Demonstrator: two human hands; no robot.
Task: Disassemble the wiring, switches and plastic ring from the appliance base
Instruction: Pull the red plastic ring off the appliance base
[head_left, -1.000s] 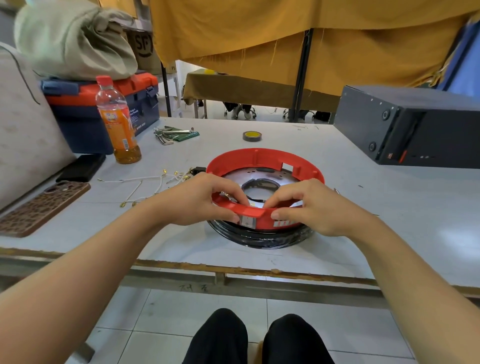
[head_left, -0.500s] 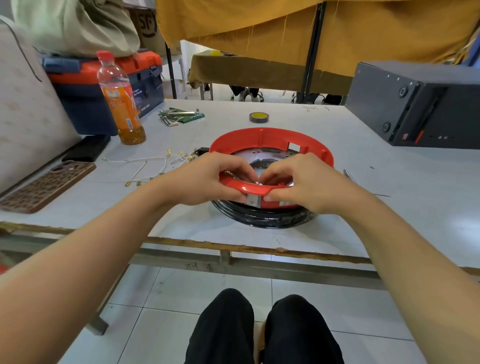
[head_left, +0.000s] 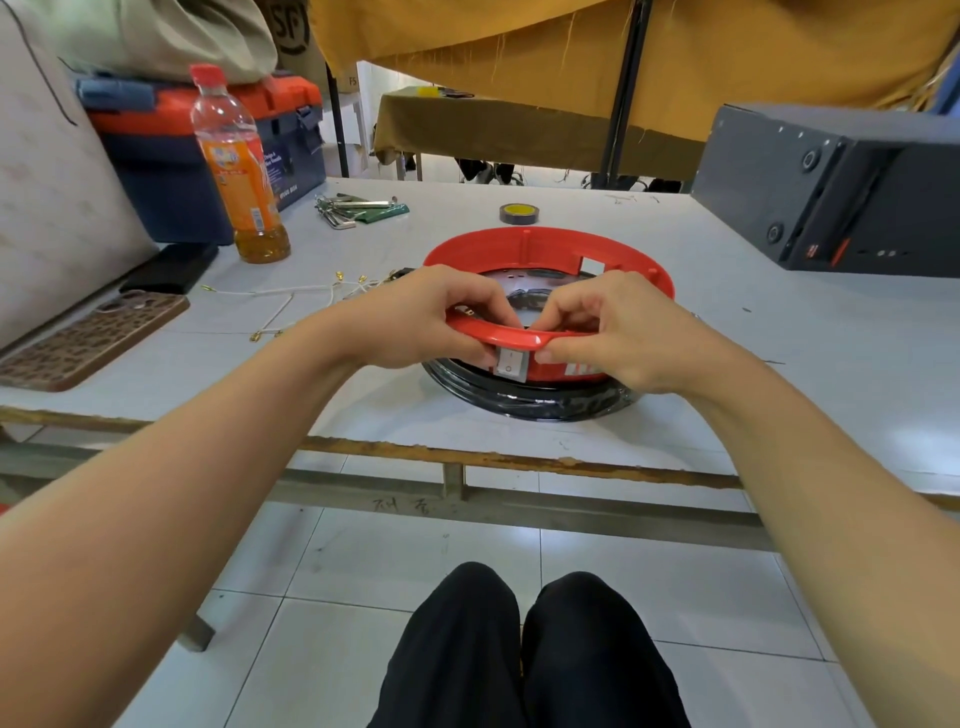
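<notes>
Gripping the near rim of the red plastic ring (head_left: 524, 241) at centre frame, left hand (head_left: 415, 317) and right hand (head_left: 618, 332), fingers curled over it, thumbs flanking a white switch (head_left: 509, 362). Seated on the black appliance base (head_left: 530, 402) on the counter (head_left: 779, 374). Loose wires (head_left: 291, 296) left of it. Upper left: bottle (head_left: 236, 166) part-filled with orange drink, closed toolbox (head_left: 208, 156) behind.

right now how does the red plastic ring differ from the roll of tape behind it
The red plastic ring is far wider than the roll of tape. The ring sits on the black appliance base, gripped by the left hand and right hand; the tape lies untouched on the table. Both are round with open centres.
</notes>
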